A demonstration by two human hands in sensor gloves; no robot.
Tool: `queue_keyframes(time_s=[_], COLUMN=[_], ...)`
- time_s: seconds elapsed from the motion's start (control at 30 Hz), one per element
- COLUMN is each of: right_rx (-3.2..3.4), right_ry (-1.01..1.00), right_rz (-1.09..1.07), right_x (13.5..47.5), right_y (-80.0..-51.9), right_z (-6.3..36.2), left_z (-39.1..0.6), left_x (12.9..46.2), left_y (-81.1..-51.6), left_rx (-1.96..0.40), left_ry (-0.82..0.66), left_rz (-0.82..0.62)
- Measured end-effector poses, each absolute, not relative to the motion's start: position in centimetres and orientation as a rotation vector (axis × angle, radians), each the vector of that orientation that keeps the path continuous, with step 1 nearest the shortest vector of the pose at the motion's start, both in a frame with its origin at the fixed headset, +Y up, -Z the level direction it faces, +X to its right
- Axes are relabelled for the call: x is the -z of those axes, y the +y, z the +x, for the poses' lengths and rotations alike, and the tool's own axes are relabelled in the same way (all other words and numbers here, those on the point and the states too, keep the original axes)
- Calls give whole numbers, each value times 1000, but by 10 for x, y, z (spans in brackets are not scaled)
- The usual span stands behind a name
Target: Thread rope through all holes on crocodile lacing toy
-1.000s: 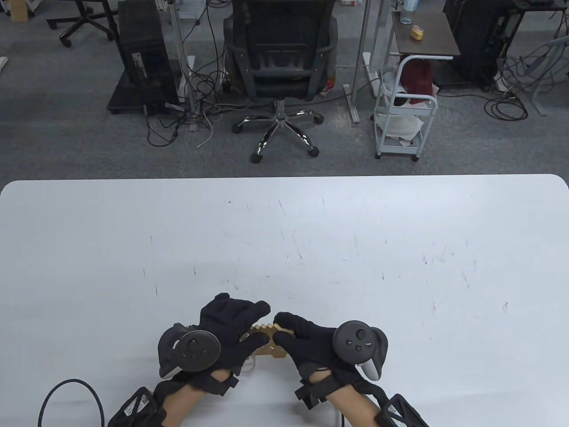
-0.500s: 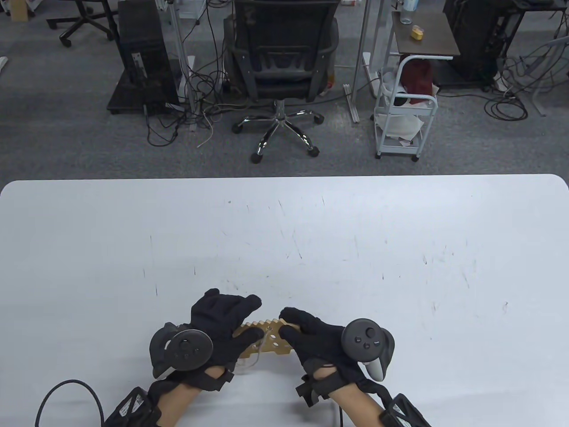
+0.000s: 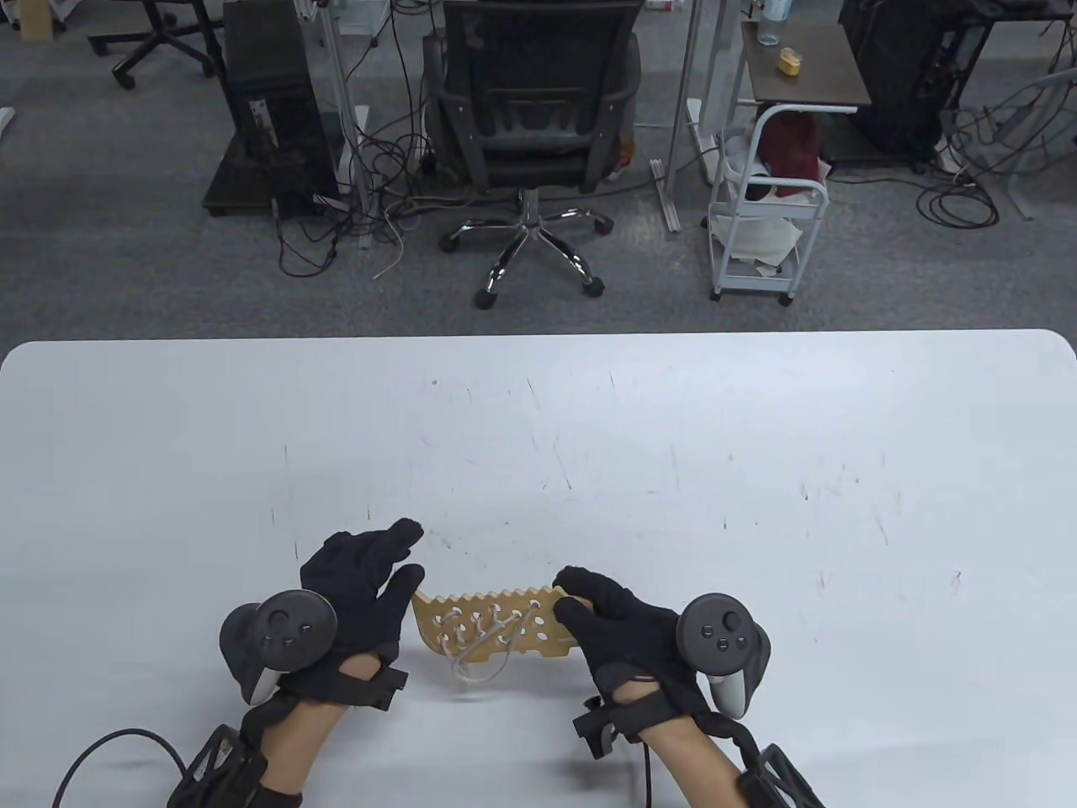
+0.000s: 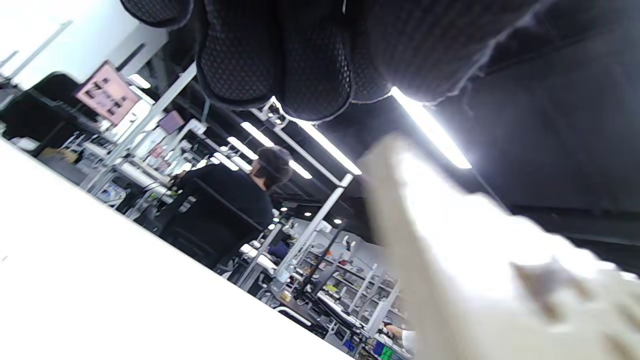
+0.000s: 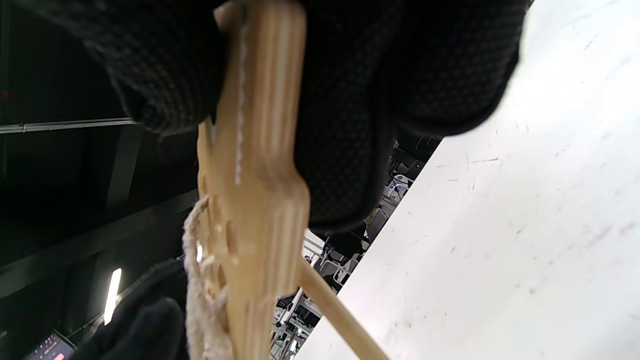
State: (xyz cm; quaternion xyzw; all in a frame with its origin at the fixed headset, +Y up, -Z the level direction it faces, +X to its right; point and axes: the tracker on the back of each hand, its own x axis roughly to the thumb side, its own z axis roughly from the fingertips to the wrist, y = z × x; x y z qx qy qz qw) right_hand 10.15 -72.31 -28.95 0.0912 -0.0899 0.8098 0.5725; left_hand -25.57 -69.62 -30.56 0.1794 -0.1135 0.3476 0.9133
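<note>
The wooden crocodile lacing toy (image 3: 492, 627) is near the table's front edge, its toothed side facing away from me. White rope (image 3: 481, 650) crosses several of its holes and a loop hangs off its near edge. My right hand (image 3: 574, 603) pinches the toy's right end. In the right wrist view the toy (image 5: 257, 180) is edge-on between thumb and fingers (image 5: 345, 125), with rope (image 5: 192, 285) and a thin wooden stick (image 5: 340, 315) below. My left hand (image 3: 394, 562) is beside the toy's left end, fingers straight and holding nothing. The left wrist view shows its fingers (image 4: 280, 65) above the blurred toy (image 4: 450, 240).
The white table (image 3: 673, 454) stretches away beyond the hands. A black cable (image 3: 118, 745) loops at the front left corner. Past the far edge stand an office chair (image 3: 530, 101) and a white cart (image 3: 761, 219).
My left hand has let go of the toy and drawn off to the left, fingers straightening. My right hand has carried the toy slightly right, uncovering its laced face.
</note>
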Motion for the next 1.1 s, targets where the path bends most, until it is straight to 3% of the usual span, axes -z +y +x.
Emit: queue_keyframes(time_s=[0.33,0.7,1.1], right_rx=[-1744,-1629,-1542], right_ry=[-82,31,168], right_rz=[134,189,241], right_x=[294,296,295], right_y=[-735,-741,-748], right_z=[106,96,82], left_z=[-264,-232,-198], left_x=[323,328,315], left_y=[-718,-750,-754], left_rx=[-719,-973,-1128], left_ry=[-182,-352,-532], left_rz=[220,-94,-303])
